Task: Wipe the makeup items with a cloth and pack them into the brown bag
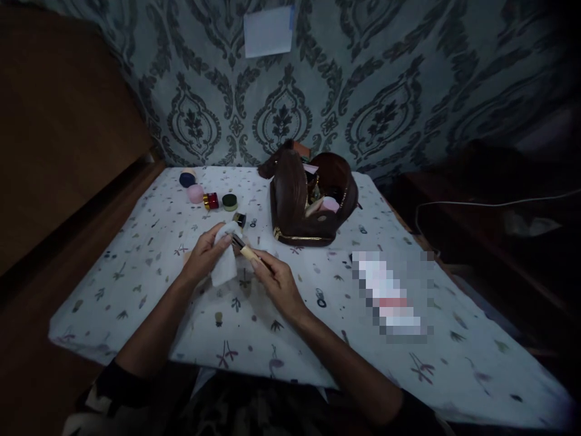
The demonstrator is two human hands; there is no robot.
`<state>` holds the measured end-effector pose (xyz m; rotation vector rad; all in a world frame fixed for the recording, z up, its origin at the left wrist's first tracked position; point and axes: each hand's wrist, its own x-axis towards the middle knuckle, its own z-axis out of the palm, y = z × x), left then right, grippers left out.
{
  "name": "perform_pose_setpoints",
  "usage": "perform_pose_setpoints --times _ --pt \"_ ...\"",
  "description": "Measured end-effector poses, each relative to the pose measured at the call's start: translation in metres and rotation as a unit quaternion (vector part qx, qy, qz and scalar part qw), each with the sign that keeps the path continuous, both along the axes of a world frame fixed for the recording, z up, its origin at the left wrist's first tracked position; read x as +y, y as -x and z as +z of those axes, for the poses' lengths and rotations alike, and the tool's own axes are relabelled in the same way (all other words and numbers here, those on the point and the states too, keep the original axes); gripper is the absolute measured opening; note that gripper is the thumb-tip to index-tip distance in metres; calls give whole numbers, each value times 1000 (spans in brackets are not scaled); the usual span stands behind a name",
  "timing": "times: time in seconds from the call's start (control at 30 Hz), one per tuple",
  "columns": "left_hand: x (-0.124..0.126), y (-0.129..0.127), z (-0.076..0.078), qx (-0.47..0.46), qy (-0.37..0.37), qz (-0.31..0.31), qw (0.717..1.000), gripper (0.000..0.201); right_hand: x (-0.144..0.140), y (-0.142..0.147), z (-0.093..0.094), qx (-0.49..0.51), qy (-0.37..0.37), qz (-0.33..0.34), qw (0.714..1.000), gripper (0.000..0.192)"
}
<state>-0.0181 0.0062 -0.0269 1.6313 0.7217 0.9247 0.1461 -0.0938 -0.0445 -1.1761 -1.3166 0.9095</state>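
Patterned wallpaper (pixel 385 91) closes off the back of the scene, with a pale paper note (pixel 269 31) stuck high on it. Below it a table under a white printed cloth (pixel 149 284) fills the view, its far edge against the wall and its near edge at the person's lap.

Near the far edge, right of centre, a brown cosmetic bag (pixel 299 203) stands unzipped and gaping, with several items still inside. Toward the far left corner sits a loose row of small pots (pixel 209 197): a dark one, a pink one, a red and gold one, a dark green one, and one more nearer the hands. These are out of the bag already; the bag is plainly not emptied.

At the middle of the cloth, the left hand (pixel 206 251) is curled around a white tissue (pixel 224 263), thumb and fingers folded onto it. The right hand (pixel 276 278) pinches a slim cosmetic brush (pixel 242 247) by its pale handle, fingertips closed on it, the dark tip pressed into the tissue. It looks like the tip is being wiped, though the light is too dim to tell whether it is clean.

Open cloth lies along the near edge and left side. A blurred patch lies right of the hands, toward the right edge.
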Motion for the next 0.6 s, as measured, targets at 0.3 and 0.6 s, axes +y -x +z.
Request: perform_pose_setpoints --times 0.3,0.6 --pt "-3 2 5 101 -90 34 990 36 -3 1 -10 -119 -78 -56 988 34" --pt "1 -1 -5 77 -13 83 993 52 -5 2 -14 -232 -96 -64 966 35"
